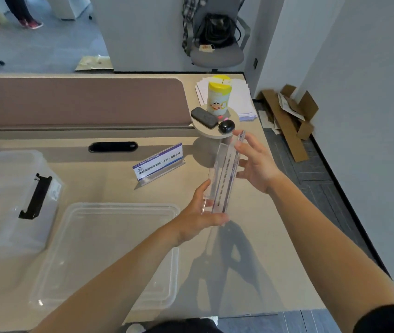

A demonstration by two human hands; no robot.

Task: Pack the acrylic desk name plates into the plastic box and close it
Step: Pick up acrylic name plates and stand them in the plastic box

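Both hands grasp name plate, long axis 1-to-7 o'clock; left hand near end, right hand far end; box at 8 o'clock.

Standing name plate reads "(北京)有限公司".

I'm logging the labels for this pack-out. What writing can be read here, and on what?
Name plate on the desk: "(北京)有限公司"; the characters before it are blurred.
Name plates held in both hands: print edge-on, unreadable.
Yellow-lidded canister: cartoon only, lettering blurred.
Box lid sticker: too small.
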